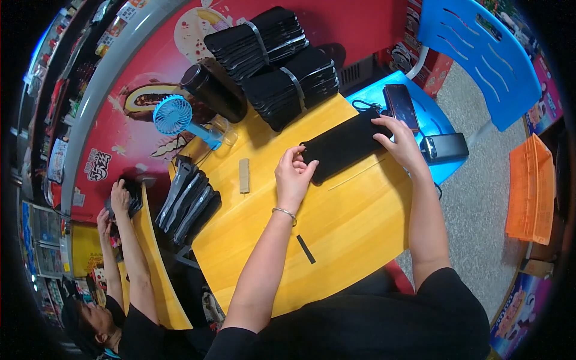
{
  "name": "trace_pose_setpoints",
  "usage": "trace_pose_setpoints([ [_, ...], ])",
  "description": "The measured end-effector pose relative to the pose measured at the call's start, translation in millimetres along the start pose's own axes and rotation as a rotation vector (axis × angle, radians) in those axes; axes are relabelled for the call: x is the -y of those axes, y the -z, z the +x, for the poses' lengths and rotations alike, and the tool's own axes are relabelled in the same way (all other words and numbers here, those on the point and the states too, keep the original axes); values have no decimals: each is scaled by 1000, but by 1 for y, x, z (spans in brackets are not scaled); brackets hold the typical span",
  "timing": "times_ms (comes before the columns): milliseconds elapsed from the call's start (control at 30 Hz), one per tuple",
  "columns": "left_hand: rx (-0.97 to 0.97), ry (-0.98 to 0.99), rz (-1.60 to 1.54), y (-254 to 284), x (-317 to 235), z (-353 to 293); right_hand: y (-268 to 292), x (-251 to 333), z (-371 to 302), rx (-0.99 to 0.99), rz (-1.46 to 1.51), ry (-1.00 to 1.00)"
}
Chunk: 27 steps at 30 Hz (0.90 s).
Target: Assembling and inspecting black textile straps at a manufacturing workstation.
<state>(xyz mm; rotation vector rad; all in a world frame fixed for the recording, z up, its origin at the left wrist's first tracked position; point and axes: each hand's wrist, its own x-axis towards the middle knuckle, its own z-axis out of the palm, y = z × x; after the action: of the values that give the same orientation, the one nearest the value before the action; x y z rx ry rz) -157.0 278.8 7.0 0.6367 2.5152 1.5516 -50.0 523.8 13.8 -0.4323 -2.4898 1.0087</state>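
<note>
A flat black rectangular piece (pixel 345 146), looking like cloth or a soft pouch, lies slantwise over the right part of the yellow table (pixel 258 270). My left hand (pixel 294 175) pinches its near left end between thumb and fingers. At the far right end my right hand (pixel 396 139) holds its edge, thumb and fingers closed on it. Behind it stand two banded stacks of similar black pieces, an upper stack (pixel 246 51) and a lower stack (pixel 276 90). A further row of black pieces (pixel 189 201) leans at the table's left edge.
A blue fan (pixel 173 115), a black cylinder (pixel 210 90) and a clear cup (pixel 223 129) stand at the back. A tan strip (pixel 244 176) and a black strip (pixel 305 249) lie on the table. A blue chair holds a phone (pixel 400 106) and black device (pixel 445 147). A co-worker's hands (pixel 114 207) work left.
</note>
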Motion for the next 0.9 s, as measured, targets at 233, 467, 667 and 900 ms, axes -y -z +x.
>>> trace_pose_setpoints([
  [233,-9,-8,51,-1,4,1,-3,0,0,38,-67,-14],
  [467,-28,-45,99,-3,3,0,-3,-1,-1,37,-104,-7],
  [667,-16,-58,138,-3,2,-1,-3,0,-2,75,-165,0],
  [900,-79,-385,388,0,11,0,-6,0,-4,109,-159,-40],
])
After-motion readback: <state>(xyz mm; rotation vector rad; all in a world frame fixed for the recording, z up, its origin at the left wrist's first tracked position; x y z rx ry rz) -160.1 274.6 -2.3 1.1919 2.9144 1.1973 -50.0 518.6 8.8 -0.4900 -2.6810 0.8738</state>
